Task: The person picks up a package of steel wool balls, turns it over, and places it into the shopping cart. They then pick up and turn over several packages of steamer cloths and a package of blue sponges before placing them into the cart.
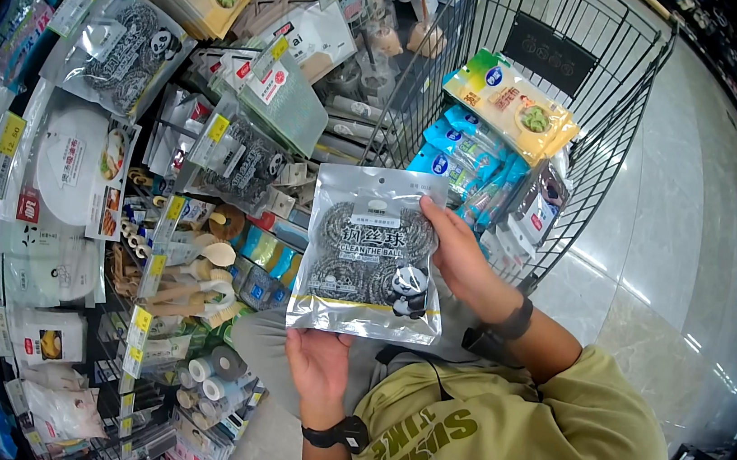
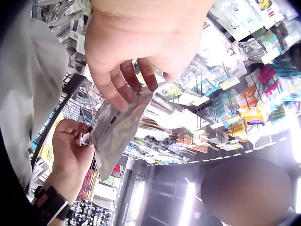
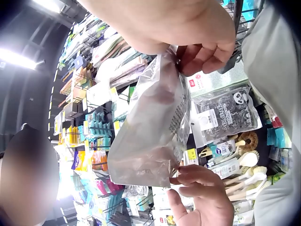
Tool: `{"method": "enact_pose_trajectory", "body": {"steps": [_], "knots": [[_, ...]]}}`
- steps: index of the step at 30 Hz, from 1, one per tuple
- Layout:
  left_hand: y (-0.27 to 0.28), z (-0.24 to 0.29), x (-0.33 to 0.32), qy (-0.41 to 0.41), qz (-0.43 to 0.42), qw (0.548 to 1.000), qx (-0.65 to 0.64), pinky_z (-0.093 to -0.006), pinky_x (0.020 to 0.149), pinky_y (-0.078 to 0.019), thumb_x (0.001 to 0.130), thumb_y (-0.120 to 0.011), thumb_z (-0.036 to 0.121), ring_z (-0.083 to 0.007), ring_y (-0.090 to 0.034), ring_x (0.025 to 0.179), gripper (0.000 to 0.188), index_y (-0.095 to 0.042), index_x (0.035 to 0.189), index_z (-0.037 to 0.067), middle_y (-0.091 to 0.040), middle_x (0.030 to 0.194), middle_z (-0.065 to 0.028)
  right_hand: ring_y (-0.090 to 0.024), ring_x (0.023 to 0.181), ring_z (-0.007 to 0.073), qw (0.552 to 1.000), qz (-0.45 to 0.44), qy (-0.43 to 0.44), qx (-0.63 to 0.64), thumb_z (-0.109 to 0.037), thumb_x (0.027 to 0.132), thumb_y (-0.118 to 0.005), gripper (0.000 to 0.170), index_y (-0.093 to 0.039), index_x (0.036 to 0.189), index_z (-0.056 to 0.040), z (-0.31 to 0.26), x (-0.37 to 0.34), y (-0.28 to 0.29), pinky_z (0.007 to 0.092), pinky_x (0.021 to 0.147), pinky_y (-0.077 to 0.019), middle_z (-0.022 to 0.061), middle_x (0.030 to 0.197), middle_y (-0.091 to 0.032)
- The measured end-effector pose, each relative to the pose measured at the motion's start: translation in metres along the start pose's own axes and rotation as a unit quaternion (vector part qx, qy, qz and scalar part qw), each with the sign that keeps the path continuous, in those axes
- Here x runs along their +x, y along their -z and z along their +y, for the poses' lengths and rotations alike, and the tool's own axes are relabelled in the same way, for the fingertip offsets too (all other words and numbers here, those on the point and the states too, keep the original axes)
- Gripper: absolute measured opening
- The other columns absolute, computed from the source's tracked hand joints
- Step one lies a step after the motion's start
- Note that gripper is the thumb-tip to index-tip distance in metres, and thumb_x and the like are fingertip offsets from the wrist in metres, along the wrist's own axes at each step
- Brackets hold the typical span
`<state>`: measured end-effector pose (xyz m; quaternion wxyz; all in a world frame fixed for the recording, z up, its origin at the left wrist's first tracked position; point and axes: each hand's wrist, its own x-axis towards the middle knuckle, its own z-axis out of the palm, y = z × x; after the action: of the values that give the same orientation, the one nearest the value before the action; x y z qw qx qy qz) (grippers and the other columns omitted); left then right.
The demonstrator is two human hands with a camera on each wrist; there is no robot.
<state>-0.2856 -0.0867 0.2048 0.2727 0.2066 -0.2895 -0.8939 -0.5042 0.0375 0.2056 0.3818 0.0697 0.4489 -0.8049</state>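
Head view: pale, glossy floor tiles (image 1: 681, 202) stretch off to my right, and household goods (image 1: 80, 165) with yellow price tags (image 1: 139, 331) hang thickly to my left. Between them stands a black wire cart (image 1: 548, 52), where a yellow-and-green packet (image 1: 514, 106) lies on top of several blue packets (image 1: 459, 154). I have a silver packet of steel-wool balls (image 1: 372, 258) in front of me, panda print facing me; it blocks the nearest goods behind it from my sight. My right hand (image 1: 473, 274) pinches its right edge near the top, and my left hand (image 1: 321, 365) holds it at the bottom edge.

Left wrist view: bright strip lights (image 2: 187, 205) cut across a dark ceiling, past crowded rows of hanging goods. My left fingers (image 2: 121, 101) bend over the silver packet's edge, covering some of it, and my right hand grips the other end.

Right wrist view: the packet's mostly plain back fills the middle and hides part of the display. My right fingers (image 3: 195, 59) are clamped on its top edge. Just beyond hang a second panda packet (image 3: 228, 115) and, below that, wooden brushes (image 3: 249, 158).
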Motion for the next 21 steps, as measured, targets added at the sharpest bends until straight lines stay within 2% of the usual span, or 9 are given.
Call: {"method": "enact_pose_trajectory", "body": {"steps": [2,5,8,9,12,13,18,20,21], "knots": [[0.001,0.003,0.0,-0.006,-0.013,1.0,-0.014,-0.0462,0.101,-0.0475,0.096,-0.057,0.056,-0.0274,-0.052,0.127,0.063,-0.047,0.144,0.016,-0.051,0.143,-0.007,-0.066,0.096,0.0089,1.0,0.015,0.005,-0.01,-0.037,0.102,-0.06,0.037,-0.059,0.123,-0.0063,-0.003,-0.004,-0.005,0.0311,0.089,-0.0538,0.001,0.11,-0.069],[-0.03,0.016,0.004,-0.114,-0.073,0.984,0.116,-0.0452,0.112,-0.0376,0.091,-0.061,0.063,-0.0274,-0.044,0.137,0.087,-0.033,0.154,0.01,-0.041,0.153,-0.0097,-0.065,0.102,0.0108,0.999,-0.023,0.037,0.026,-0.031,0.104,-0.057,0.034,-0.058,0.126,-0.0054,0.014,-0.007,0.0,0.0334,0.092,-0.0537,0.0026,0.115,-0.068],[-0.057,0.034,0.009,-0.161,-0.094,0.962,0.198,-0.0446,0.119,-0.0279,0.086,-0.068,0.064,-0.0268,-0.034,0.145,0.107,-0.02,0.157,0.0,-0.029,0.16,-0.0135,-0.062,0.115,0.0152,0.994,-0.074,0.072,0.045,-0.027,0.106,-0.051,0.037,-0.051,0.137,-0.0069,0.023,-0.026,-0.011,0.0362,0.095,-0.0518,0.0046,0.129,-0.063],[-0.065,0.038,0.009,-0.171,-0.088,0.968,0.16,-0.0448,0.12,-0.0272,0.087,-0.075,0.049,-0.0275,-0.035,0.145,0.103,-0.021,0.154,-0.008,-0.033,0.158,-0.0165,-0.059,0.119,0.017,0.992,-0.103,0.052,0.048,-0.028,0.107,-0.051,0.042,-0.045,0.142,-0.0067,0.022,-0.033,-0.012,0.0383,0.096,-0.051,0.0059,0.135,-0.06],[-0.067,0.041,0.015,-0.186,-0.091,0.957,0.204,-0.0423,0.118,-0.0313,0.09,-0.074,0.018,-0.028,-0.04,0.142,0.086,-0.023,0.155,-0.006,-0.037,0.155,-0.0164,-0.06,0.118,0.0199,0.988,-0.146,-0.018,0.057,-0.029,0.107,-0.05,0.043,-0.044,0.143,-0.0081,0.033,-0.043,-0.002,0.0404,0.094,-0.0512,0.0062,0.136,-0.058],[-0.07,0.04,0.016,-0.185,-0.106,0.965,0.153,-0.042,0.117,-0.0335,0.093,-0.063,0.004,-0.0277,-0.044,0.14,0.068,-0.031,0.152,-0.007,-0.041,0.152,-0.0158,-0.061,0.117,0.0215,0.986,-0.158,-0.016,0.053,-0.03,0.106,-0.05,0.042,-0.044,0.143,-0.0085,0.034,-0.049,-0.002,0.0413,0.093,-0.0511,0.0063,0.135,-0.059],[-0.071,0.025,0.026,-0.21,-0.043,0.97,0.116,-0.0379,0.109,-0.0413,0.097,-0.059,0.004,-0.0239,-0.048,0.135,0.051,-0.042,0.144,-0.006,-0.047,0.146,-0.0132,-0.064,0.107,0.0311,0.984,-0.176,-0.025,0.0,-0.032,0.104,-0.055,0.041,-0.047,0.138,-0.0091,0.04,-0.069,-0.007,0.0433,0.088,-0.0508,0.009,0.128,-0.062],[-0.071,0.024,0.032,-0.243,-0.052,0.962,0.116,-0.0351,0.106,-0.0432,0.098,-0.058,0.004,-0.0217,-0.05,0.132,0.049,-0.043,0.144,-0.005,-0.051,0.142,-0.0121,-0.066,0.104,0.032,0.982,-0.167,0.069,-0.045,-0.032,0.105,-0.054,0.041,-0.046,0.136,-0.0065,0.043,-0.071,-0.012,0.0433,0.086,-0.0512,0.0116,0.125,-0.063],[-0.081,0.025,0.03,-0.2,0.029,0.977,0.07,-0.0292,0.099,-0.0464,0.099,-0.06,0.008,-0.0156,-0.056,0.12,0.044,-0.048,0.14,-0.003,-0.059,0.13,-0.0082,-0.066,0.103,0.0325,0.978,-0.163,0.114,-0.063,-0.032,0.105,-0.054,0.042,-0.046,0.136,-0.0051,0.044,-0.072,-0.012,0.0432,0.084,-0.0514,0.0129,0.124,-0.063]]}}
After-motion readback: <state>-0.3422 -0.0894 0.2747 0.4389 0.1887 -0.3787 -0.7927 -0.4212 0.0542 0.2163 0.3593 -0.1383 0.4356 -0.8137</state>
